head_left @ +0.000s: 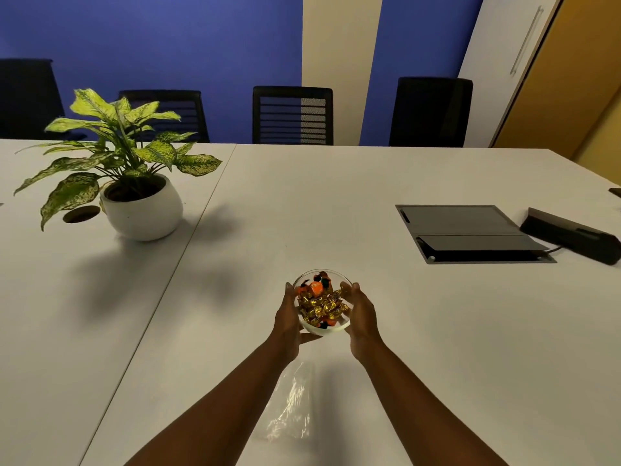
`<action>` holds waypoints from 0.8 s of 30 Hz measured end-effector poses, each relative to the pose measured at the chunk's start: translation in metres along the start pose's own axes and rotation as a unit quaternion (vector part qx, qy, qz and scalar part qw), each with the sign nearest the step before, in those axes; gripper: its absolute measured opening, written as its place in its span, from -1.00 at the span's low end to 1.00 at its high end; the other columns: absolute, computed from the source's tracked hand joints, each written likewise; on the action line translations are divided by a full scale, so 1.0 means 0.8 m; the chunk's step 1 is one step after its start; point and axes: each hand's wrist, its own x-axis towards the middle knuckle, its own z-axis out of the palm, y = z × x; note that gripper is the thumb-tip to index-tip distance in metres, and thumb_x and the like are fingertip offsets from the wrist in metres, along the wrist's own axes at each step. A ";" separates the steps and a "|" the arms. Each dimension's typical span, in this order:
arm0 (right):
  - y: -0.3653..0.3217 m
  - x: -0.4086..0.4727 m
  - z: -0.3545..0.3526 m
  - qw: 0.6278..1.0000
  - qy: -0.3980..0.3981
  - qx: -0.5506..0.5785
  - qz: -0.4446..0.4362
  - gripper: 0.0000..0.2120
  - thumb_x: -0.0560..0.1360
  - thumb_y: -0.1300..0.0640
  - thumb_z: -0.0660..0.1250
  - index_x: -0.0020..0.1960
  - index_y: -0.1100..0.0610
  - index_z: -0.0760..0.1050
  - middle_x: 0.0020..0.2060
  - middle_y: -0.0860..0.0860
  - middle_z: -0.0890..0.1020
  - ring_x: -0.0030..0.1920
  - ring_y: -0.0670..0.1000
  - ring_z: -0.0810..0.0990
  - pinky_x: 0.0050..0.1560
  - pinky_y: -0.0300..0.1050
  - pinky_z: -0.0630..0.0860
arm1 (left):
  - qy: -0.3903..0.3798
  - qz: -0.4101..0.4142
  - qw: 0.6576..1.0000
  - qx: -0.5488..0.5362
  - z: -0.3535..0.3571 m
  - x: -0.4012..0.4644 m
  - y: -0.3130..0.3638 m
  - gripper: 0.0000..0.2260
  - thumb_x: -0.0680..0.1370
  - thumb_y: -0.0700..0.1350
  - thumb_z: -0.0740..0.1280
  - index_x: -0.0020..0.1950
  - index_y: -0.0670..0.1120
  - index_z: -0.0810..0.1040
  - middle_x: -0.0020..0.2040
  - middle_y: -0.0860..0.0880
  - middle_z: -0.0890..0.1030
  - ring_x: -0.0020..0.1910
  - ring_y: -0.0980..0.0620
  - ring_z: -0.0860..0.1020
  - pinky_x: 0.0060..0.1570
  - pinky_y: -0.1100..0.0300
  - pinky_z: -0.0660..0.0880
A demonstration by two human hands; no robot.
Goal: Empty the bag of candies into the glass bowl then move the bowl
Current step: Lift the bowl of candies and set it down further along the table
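Note:
A small glass bowl [324, 328] sits between my two hands at the middle of the white table [437, 348]. It is heaped with gold and orange wrapped candies [321, 302]. My left hand [289, 322] cups its left side and my right hand [362, 316] cups its right side, fingers wrapped around the rim. Whether the bowl rests on the table or is slightly lifted is unclear. A crumpled clear plastic bag [291, 410] lies flat on the table between my forearms, closer to me than the bowl.
A potted plant [141, 206] in a white pot stands at the back left. A grey cable hatch [470, 233] is set in the table at right, with a black box [571, 235] beside it. Black chairs [292, 116] line the far edge.

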 end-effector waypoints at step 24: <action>-0.028 0.215 0.076 0.989 0.091 -0.060 -0.104 -0.64 0.61 0.22 -0.02 0.27 0.22 0.46 0.23 0.19 0.57 0.24 0.17 0.52 0.31 0.14 0.45 | -0.015 -0.006 0.997 -0.076 0.017 0.218 0.081 -0.54 0.58 0.13 0.04 0.40 -0.04 0.36 0.41 -0.15 0.42 0.35 -0.20 0.40 0.11 -0.10 0.41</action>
